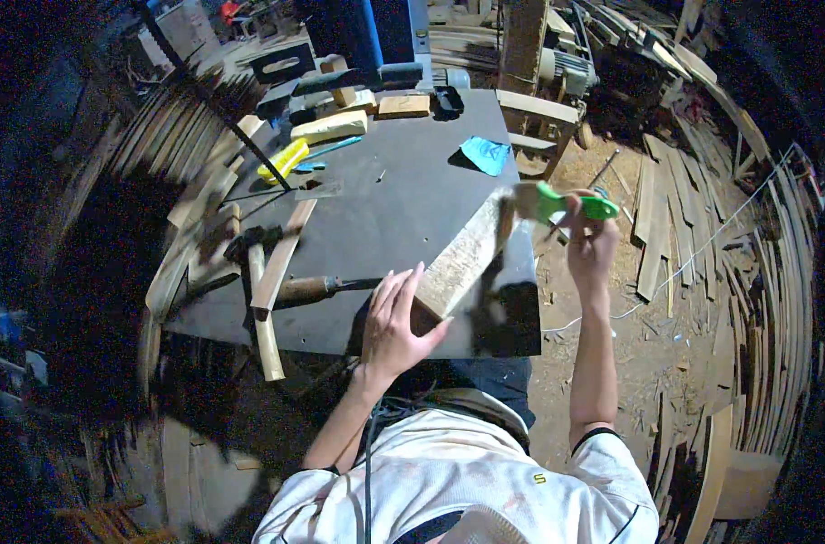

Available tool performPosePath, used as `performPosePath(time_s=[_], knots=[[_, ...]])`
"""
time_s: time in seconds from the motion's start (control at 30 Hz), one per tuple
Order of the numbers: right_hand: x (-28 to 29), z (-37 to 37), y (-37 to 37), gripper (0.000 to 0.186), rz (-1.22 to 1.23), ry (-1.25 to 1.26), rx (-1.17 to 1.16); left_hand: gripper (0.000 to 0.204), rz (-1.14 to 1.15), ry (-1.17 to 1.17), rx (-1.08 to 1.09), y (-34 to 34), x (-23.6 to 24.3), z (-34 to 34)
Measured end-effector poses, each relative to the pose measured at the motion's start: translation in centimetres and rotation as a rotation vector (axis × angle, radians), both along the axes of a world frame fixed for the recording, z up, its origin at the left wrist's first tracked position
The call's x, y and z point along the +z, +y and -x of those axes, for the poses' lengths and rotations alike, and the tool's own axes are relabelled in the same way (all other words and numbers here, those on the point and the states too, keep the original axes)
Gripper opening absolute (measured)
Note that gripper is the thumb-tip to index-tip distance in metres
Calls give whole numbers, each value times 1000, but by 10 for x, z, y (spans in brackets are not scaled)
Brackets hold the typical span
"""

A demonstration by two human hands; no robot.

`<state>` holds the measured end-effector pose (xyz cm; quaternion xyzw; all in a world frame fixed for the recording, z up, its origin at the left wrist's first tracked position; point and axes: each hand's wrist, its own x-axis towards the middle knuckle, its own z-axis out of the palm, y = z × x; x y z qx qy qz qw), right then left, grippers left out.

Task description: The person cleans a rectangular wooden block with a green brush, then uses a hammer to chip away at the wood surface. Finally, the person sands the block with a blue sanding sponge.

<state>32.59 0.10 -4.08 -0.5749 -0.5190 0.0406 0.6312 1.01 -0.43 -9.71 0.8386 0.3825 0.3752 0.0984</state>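
Wooden block (465, 258), pale and rough on top, lies on the dark table (385, 218), stretching from the left hand (399, 326) away toward the right hand (592, 245). We see the left hand gripping its near end, fingers along the left edge and thumb at the near corner. Our right hand is closed around the green handle of a brush (550, 201); its bristles point left from that hand, at the block's far end. They are blurred, so we cannot tell whether they touch the wood.

Just left of the left hand we find a tool with a wooden handle (304, 290), its dark shaft reaching toward the fingers. Farther left of that hand, 1 wooden strip (286, 254) lies slanted. Well beyond the left hand we make out a yellow object (286, 161) and 2 wood pieces (403, 107). Beyond and left of the right hand, a blue sheet (485, 156) rests on the table.
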Motion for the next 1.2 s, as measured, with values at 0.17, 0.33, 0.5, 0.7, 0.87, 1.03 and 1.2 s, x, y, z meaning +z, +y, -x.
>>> performPosePath(time_s=[0.17, 0.33, 0.5, 0.7, 0.87, 1.03, 1.2], knots=[[6, 30, -17, 28, -5, 258, 228, 90, -34, -18, -113, -6, 9, 8], [17, 12, 4, 23, 9, -136, -65, 84, -9, 28, -129, -9, 16, 18], [18, 54, 18, 19, 150, 119, 384, 57, 22, 172, 194, 21, 13, 50], [17, 44, 70, 17, 197, -392, -9, 14, 1, 202, 189, 37, 17, 61], [9, 81, 69, 6, 102, -162, 352, 12, -125, 150, 110, 48, 5, 63], [26, 67, 74, 16, 158, -561, -29, 19, -229, 1, 131, 45, 3, 59], [14, 112, 73, 16, -3, -140, 576, 24, -329, -105, 123, 40, 13, 57]])
